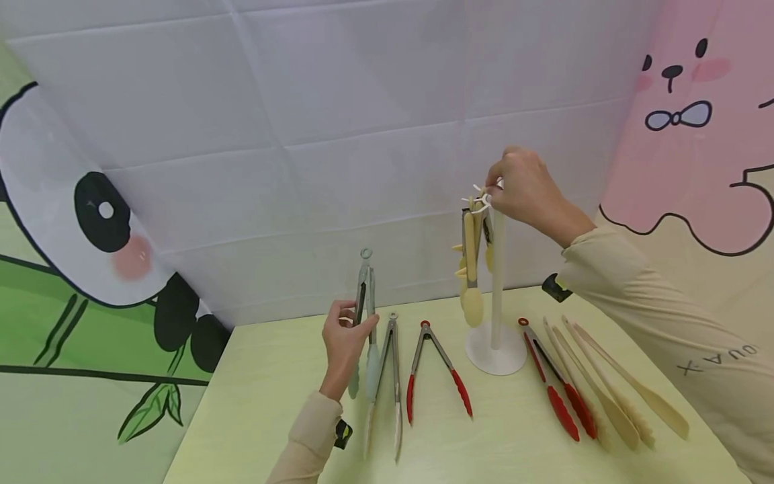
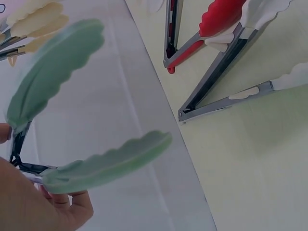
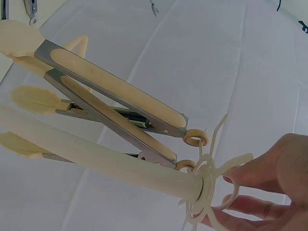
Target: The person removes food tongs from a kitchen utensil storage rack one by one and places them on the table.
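My left hand (image 1: 346, 341) grips a pair of green-tipped tongs (image 2: 108, 166) near the hinge end, raised above the table with the ring end up. The two scalloped green heads stand apart in the left wrist view. At the upper right, my right hand (image 1: 525, 188) pinches the hook ring (image 3: 208, 185) on top of a white utensil stand (image 1: 497, 282). Yellow-tipped tongs (image 1: 471, 249) hang by their end loops from its hooks, heads down; in the right wrist view several yellow heads (image 3: 36, 98) show beside the pole.
On the table (image 1: 272, 403) lie white-tipped tongs (image 1: 396, 376) and spread red-tipped tongs (image 1: 426, 329), left of the stand's round base (image 1: 496, 359). Right of it are more red-tipped tongs (image 1: 559, 396) and several beige utensils (image 1: 659, 400). A white cloth wall (image 1: 363, 168) rises behind.
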Tool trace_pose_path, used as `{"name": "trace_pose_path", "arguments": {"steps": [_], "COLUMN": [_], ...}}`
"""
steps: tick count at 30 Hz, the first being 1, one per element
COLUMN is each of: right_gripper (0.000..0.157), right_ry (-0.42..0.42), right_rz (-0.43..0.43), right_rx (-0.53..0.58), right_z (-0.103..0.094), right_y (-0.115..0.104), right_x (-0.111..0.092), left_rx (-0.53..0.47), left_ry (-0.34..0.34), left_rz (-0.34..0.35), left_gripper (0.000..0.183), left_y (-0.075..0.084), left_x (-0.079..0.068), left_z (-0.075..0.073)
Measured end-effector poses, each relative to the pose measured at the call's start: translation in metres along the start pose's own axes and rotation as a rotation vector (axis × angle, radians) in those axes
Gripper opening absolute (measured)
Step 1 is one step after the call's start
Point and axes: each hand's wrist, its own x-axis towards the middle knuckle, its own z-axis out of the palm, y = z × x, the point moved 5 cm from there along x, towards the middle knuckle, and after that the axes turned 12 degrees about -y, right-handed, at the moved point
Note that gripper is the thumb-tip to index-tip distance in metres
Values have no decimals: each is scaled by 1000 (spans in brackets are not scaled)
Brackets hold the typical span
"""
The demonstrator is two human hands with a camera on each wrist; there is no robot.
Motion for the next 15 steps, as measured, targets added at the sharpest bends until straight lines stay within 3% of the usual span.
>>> {"name": "trace_pose_path", "arguments": {"steps": [15], "right_gripper": [15], "right_ry": [-8], "right_rz": [-3], "right_rx": [1], "right_z": [1], "right_y": [0], "right_x": [-1], "left_rx": [25], "left_ry": [18], "left_rz": [-42], "left_gripper": [37], "left_y": [-14], "left_x": [-3], "left_z": [-9]}}
